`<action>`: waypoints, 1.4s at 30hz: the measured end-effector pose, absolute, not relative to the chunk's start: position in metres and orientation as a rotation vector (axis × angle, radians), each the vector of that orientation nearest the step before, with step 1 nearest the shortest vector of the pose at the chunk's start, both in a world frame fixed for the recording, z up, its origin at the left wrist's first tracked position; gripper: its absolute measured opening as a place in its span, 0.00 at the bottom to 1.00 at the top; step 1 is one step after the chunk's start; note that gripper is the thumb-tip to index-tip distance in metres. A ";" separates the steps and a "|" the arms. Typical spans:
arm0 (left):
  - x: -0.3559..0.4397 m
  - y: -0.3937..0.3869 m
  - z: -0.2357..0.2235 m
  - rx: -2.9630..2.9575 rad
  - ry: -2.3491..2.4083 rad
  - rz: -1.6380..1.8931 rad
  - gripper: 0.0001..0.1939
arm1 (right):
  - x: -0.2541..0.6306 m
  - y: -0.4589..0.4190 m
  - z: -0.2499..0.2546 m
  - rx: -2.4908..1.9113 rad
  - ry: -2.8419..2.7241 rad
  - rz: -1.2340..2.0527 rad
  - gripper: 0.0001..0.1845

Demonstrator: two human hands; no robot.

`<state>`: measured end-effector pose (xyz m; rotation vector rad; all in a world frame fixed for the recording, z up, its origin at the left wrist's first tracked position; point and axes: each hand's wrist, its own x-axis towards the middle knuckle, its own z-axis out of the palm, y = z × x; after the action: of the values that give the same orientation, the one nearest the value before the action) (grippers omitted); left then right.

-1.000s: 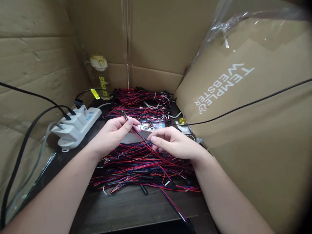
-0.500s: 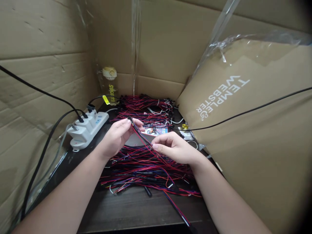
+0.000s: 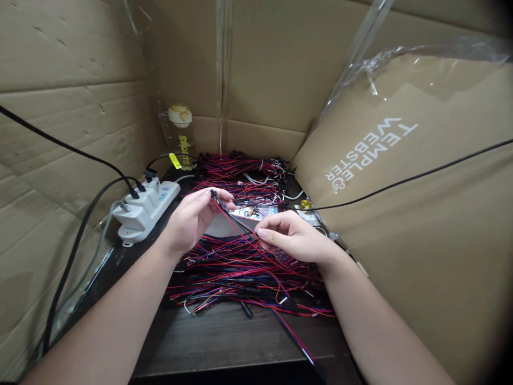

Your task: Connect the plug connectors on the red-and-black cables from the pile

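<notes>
Cardboard walls (image 3: pixel 264 69) stand around the dark counter (image 3: pixel 192 347). From my feed, the left hand (image 3: pixel 188 222) grips the dark end of a wire bundle (image 3: pixel 239 223) while the right hand (image 3: pixel 294 238) pinches it farther along, so it spans between them above the near wire pile (image 3: pixel 248 278). Beyond them lies a printed card (image 3: pixel 252 213), then more wires (image 3: pixel 236 166) heaped toward the back. Over to the left I see a white power strip (image 3: pixel 150 214) holding several plugs (image 3: pixel 133 192), and behind it a clear bottle (image 3: pixel 180 136) with a pale yellow lid (image 3: pixel 180 115); I can't tell whether it holds anything.
</notes>
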<state>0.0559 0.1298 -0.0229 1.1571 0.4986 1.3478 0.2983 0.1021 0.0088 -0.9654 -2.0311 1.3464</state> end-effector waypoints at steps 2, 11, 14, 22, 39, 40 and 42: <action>0.056 0.131 -0.022 1.162 0.531 1.350 0.15 | 0.299 0.101 0.009 -0.978 -2.045 1.369 0.24; 0.047 0.139 -0.009 0.741 0.551 1.566 0.14 | 0.311 0.101 0.011 -1.009 -1.872 1.833 0.38; 0.042 0.144 -0.006 0.621 0.453 1.637 0.15 | 0.314 0.100 0.015 -0.950 -1.990 1.775 0.31; 0.007 0.160 -0.004 0.447 0.244 1.764 0.17 | 0.319 0.100 0.014 -0.837 -2.272 1.733 0.14; -0.004 0.168 -0.006 0.597 0.600 1.896 0.12 | 0.315 0.100 0.007 -0.884 -1.979 1.816 0.11; -0.001 0.168 -0.007 0.661 0.668 1.852 0.17 | 0.313 0.100 0.007 -0.867 -1.924 1.820 0.11; 0.005 0.166 -0.009 0.851 0.794 1.675 0.32 | 0.310 0.099 0.006 -0.809 -1.780 1.826 0.10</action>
<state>0.0052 0.1660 -0.0089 0.8507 0.7937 1.6749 0.3099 0.0990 0.0063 -0.8094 -1.7801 1.8256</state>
